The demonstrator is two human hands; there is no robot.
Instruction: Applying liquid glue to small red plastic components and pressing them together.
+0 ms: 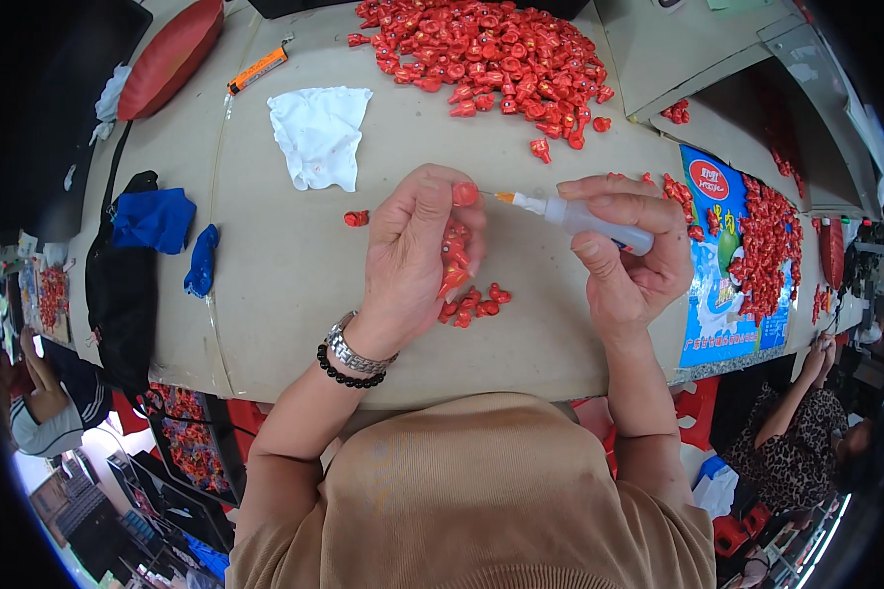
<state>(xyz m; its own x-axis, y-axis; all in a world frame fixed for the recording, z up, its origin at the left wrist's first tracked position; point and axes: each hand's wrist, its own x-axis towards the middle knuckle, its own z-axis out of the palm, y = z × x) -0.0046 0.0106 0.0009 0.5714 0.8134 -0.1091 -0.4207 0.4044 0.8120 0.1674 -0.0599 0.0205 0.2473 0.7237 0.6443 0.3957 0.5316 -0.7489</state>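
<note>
My left hand is closed around several small glossy red plastic pieces, with one red piece pinched at the fingertips. My right hand grips a translucent squeeze bottle with a white cap and an orange-based needle tip. The thin needle points left at the pinched piece; whether it touches is too fine to tell. Just below my left hand lies a small cluster of red pieces. Another red piece rests on the table to the left of that hand.
A large heap of red pieces covers the table's far side. More lie on a blue printed sheet at right. A white cloth, an orange tube, blue cloths and a red tray occupy the left.
</note>
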